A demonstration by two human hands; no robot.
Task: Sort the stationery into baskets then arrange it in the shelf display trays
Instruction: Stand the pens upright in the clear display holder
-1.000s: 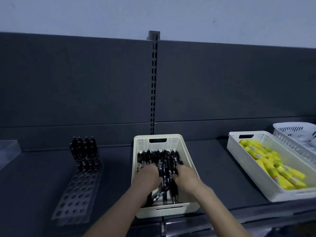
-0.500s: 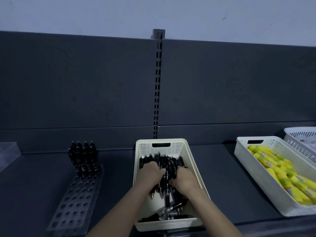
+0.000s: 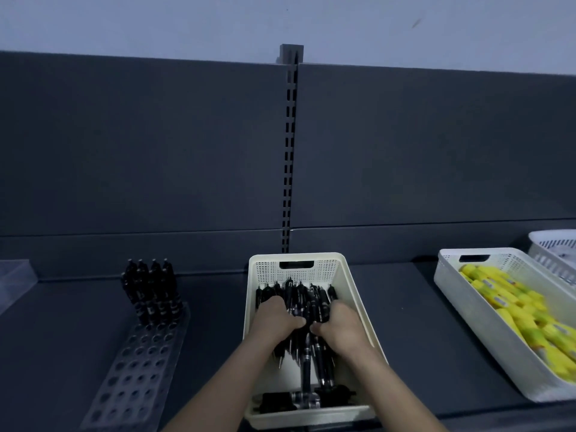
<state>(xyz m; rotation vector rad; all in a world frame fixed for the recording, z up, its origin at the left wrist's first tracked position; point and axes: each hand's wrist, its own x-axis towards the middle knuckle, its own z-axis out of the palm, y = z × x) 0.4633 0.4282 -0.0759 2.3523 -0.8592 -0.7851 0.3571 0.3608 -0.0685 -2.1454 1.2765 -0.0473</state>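
My left hand (image 3: 274, 319) and right hand (image 3: 340, 322) curl in from either side around a bundle of slim, glossy black plastic pens (image 3: 307, 302), thumbs nearly meeting on top, inside the cream rectangular plastic basket (image 3: 358, 302) with its perforated end wall and slot handle. More pens lie loose on the basket's smooth floor nearer me. To my left on the matte dark grey shelf (image 3: 68, 322), a clear acrylic tray drilled with round holes (image 3: 137, 369) holds upright black pens (image 3: 152, 291) at its far end; to my right, a white mesh-walled plastic basket (image 3: 452, 285) holds chunky yellow markers (image 3: 514, 304).
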